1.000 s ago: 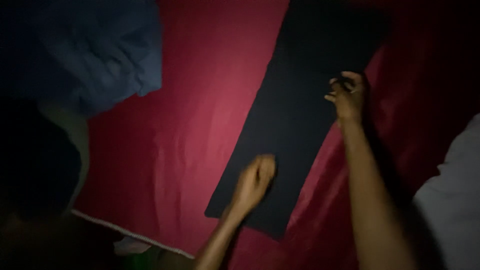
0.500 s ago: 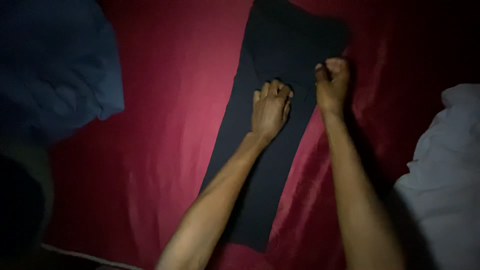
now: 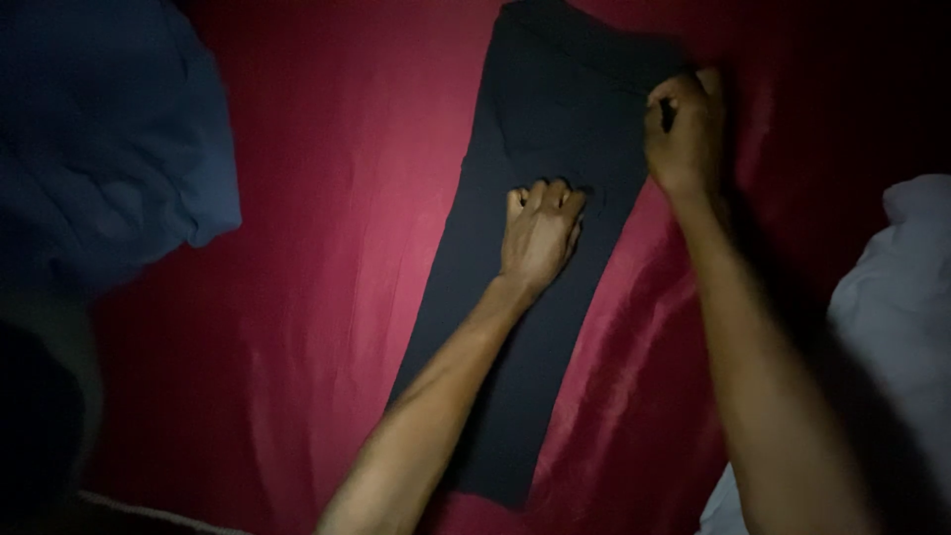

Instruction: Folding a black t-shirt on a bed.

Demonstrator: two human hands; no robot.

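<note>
Dark trousers (image 3: 535, 198) lay flat on the red sheet (image 3: 327, 248), folded lengthwise into one long strip, waist end toward 12 o'clock, hem toward 6 o'clock, tilted slightly so the hem drifted to 7. Your left hand (image 3: 540, 233) pressed palm-down on the middle of the strip, fingers curled a little, holding nothing, only resting on the cloth. Your right hand (image 3: 684, 134) sat at the garment's 2 o'clock edge, its grip closed tight, pinching the fabric edge near the waist. Lighting was poor; seams and pockets could not be made out. A blue cloth (image 3: 109, 139) was heaped at 9 to 10 o'clock, well apart from the trousers. A white cloth (image 3: 897, 317) lay at 4 o'clock, beside your right forearm.
</note>
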